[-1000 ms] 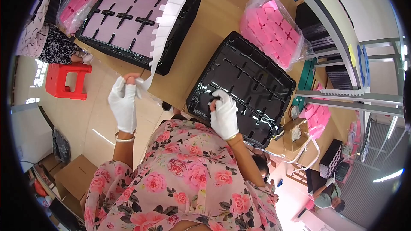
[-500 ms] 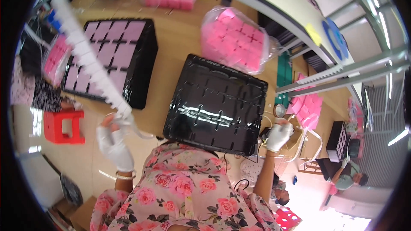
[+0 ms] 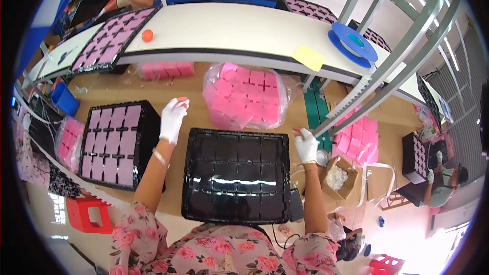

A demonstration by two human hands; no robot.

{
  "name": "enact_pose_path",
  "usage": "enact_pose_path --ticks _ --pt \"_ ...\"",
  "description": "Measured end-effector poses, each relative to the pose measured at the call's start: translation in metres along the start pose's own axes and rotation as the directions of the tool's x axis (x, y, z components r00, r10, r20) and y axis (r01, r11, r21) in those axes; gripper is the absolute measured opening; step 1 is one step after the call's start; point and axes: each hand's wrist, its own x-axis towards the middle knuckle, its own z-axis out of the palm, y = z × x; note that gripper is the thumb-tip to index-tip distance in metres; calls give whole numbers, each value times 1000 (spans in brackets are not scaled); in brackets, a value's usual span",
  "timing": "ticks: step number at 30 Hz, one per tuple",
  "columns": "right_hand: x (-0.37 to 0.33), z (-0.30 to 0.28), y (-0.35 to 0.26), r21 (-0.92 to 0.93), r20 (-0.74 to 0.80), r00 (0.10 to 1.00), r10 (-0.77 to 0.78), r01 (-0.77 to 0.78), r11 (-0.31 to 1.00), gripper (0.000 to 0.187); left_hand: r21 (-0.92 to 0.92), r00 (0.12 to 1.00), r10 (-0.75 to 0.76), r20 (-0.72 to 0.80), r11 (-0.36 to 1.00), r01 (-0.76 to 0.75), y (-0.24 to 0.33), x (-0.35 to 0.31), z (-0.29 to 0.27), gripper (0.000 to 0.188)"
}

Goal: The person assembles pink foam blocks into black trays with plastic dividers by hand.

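Note:
A glossy black plastic tray (image 3: 237, 173) with a grid of shallow compartments lies on the brown work table in front of me. My left hand (image 3: 173, 119), in a white glove with bare fingertips, hovers past its far left corner. The fingers are loosely bent and nothing shows in them. Beside the tray's far right corner is my right hand (image 3: 306, 146), also gloved, with loosely bent fingers and no visible object. A clear bag of pink foam blocks (image 3: 244, 97) rests just beyond the tray. Left of it stands a black tray stack (image 3: 112, 142) topped with lilac-pink squares.
A white shelf (image 3: 219, 25) crosses above the table's far side, carrying a blue reel (image 3: 351, 45) and an orange ball (image 3: 147, 35). Grey metal posts rise at right. Near my right forearm are a cardboard box (image 3: 338, 178) of white pieces and loose pink sheets (image 3: 356, 140). Other people work nearby.
My left hand has let go of the white notched strip, which now hangs farther left, and has moved forward over the table. My right hand has moved up beside the tray. The view has shifted.

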Motion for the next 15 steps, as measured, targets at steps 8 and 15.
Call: enact_pose_path --ticks 8,15 --pt "81 132 -18 76 762 648 11 -106 991 31 314 867 -498 7 824 471 -152 162 -5 45" --pt "90 185 -10 10 943 320 96 -315 949 32 170 801 -445 401 895 413 -154 149 47 64"
